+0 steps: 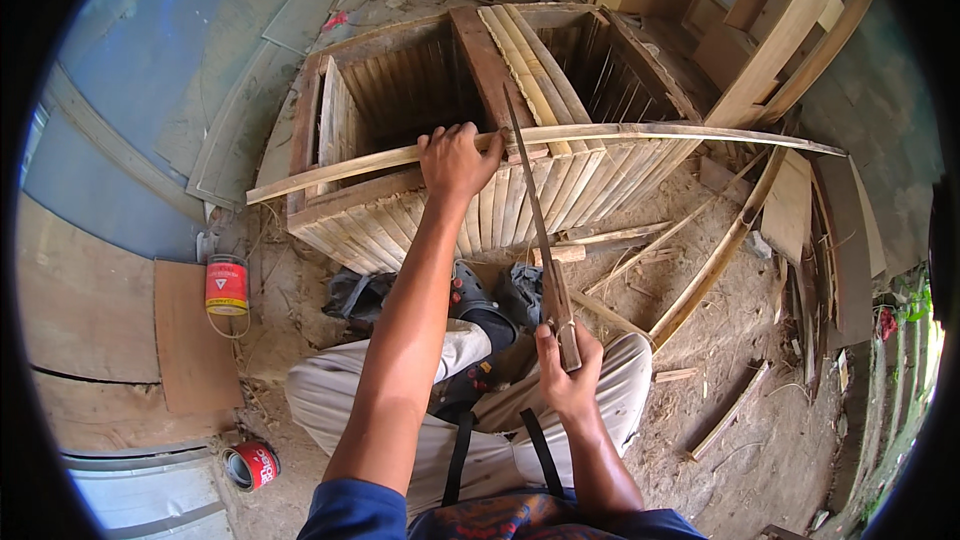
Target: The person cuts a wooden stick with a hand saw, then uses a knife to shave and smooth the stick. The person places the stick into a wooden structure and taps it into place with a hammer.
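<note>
My left hand (460, 162) is closed round a long pale bamboo strip (650, 130). It presses the strip down across the near top edge of a box-like frame (400, 183), which is sided with upright bamboo slats. In my right hand (572, 368), low in front of my lap, is the handle of a handsaw (537, 210). Its long narrow blade points away from me and crosses the strip just right of my left thumb. Whether the teeth have cut in cannot be made out. Several bamboo strips (530, 65) lie side by side over the middle of the frame's top.
Two tins, one red and yellow (227, 285) and one red (252, 465), stand at the left. Long bamboo pieces (720, 250) and offcuts (730, 410) litter the dirt floor on the right. Timber (790, 30) leans at the back right. My legs are folded close to the frame.
</note>
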Motion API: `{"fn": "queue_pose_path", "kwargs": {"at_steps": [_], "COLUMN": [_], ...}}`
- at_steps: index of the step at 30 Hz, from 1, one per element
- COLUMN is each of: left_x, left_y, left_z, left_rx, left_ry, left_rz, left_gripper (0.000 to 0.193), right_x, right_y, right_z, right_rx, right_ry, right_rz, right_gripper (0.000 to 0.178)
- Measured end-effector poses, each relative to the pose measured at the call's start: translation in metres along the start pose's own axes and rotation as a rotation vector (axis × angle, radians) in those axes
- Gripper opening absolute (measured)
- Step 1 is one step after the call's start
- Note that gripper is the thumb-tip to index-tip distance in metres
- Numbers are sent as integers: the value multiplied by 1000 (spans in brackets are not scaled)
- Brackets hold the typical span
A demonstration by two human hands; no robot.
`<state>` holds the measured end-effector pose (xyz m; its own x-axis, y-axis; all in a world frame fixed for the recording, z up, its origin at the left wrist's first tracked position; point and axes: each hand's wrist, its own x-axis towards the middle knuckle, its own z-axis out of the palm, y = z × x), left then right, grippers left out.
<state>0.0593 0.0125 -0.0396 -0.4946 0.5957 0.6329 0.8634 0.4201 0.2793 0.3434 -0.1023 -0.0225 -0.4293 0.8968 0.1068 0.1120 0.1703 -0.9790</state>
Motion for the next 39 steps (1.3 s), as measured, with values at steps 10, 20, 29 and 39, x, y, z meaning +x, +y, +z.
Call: {"fn": "queue_pose_path", "kwargs": {"at_steps": [10,20,29,39], "left_x": [-8,-3,-2,-1], "left_y": [5,5,7,3], "left_z": [-2,6,3,10], "left_rx": [2,56,41,72], "left_ry": [26,41,42,91], "left_rz": [-37,-65,-72,-60], "left_gripper": [42,38,39,37], "right_x": [-9,29,46,-25], "right_y": [5,11,-2,-6], "right_z": [-1,25,28,-5], "right_rx": [34,30,-18,28], "right_ry": [-17,10,13,-76], "right_rz": [-7,-101,-84,-92], "right_gripper": [19,18,13,24]}}
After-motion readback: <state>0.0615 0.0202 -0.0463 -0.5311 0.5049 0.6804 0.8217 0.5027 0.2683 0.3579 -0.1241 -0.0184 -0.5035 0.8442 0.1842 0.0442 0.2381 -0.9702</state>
